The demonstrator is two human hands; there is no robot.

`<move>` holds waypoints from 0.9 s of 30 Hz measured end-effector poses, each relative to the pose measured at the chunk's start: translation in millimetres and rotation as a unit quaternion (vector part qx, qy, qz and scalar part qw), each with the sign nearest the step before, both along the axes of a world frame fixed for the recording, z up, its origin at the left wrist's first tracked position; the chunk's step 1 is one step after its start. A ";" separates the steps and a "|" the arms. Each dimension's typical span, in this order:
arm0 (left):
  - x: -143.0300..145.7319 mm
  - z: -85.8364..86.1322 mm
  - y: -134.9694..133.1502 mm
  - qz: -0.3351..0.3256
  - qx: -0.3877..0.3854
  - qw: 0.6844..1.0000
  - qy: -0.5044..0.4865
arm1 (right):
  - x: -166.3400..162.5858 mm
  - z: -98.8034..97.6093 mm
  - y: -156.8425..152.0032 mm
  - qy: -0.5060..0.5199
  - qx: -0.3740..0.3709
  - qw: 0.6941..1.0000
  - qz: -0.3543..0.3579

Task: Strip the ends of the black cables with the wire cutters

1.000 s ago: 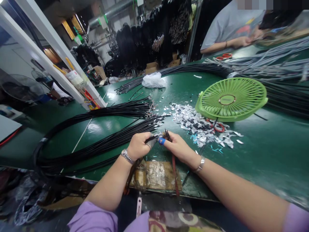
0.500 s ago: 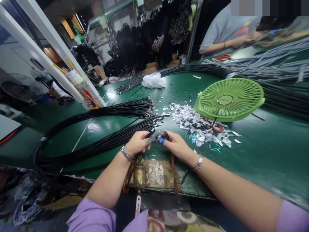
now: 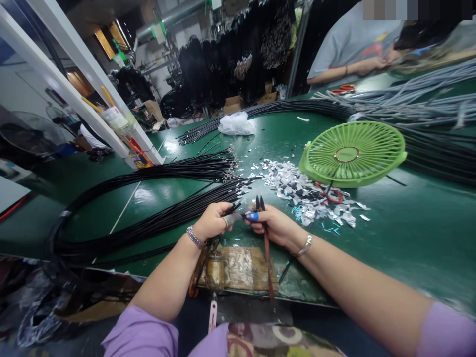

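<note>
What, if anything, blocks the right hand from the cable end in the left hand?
Nothing visible: the right hand is beside the cable end in the left hand, though contact is hard to tell. The silvery scraps lie beyond, not between.

White posts (image 3: 82,59) slant down the upper left, a pale pipe (image 3: 174,21) cuts across the top, and light (image 3: 171,146) gleams off the green tabletop (image 3: 409,238) at centre!

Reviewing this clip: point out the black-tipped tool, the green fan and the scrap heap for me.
Black-tipped tool (image 3: 262,204): head view, on one of its dark tips.
Green fan (image 3: 346,154): head view, on the hub of its grille.
Scrap heap (image 3: 292,185): head view, amid its silvery pieces.
</note>
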State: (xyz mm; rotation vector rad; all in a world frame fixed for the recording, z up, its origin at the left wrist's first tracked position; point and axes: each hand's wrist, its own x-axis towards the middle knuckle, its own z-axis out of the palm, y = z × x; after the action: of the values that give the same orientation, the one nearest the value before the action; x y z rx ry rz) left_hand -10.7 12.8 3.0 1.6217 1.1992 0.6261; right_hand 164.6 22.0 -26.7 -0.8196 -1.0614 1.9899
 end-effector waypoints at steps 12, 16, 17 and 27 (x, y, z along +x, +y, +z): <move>-4.4 5.6 -7.2 -0.081 0.276 0.928 0.237 | 15.8 8.1 7.4 -0.167 0.178 0.968 0.048; -5.4 4.5 -6.9 -0.142 0.271 0.927 0.216 | 20.7 5.4 11.4 -0.163 0.160 0.965 0.130; -5.7 4.5 -6.7 -0.152 0.270 0.929 0.204 | 21.2 4.2 11.9 -0.152 0.145 0.966 0.153; -6.6 3.1 -0.4 -0.087 0.110 0.990 0.029 | 0.1 -6.1 5.0 -0.009 0.083 0.993 0.087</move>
State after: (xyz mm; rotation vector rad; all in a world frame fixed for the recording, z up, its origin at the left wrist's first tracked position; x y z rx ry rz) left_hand -17.4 12.4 6.1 1.9181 1.0450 0.6199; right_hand 164.8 27.0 -32.8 -0.6761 -1.3284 2.0055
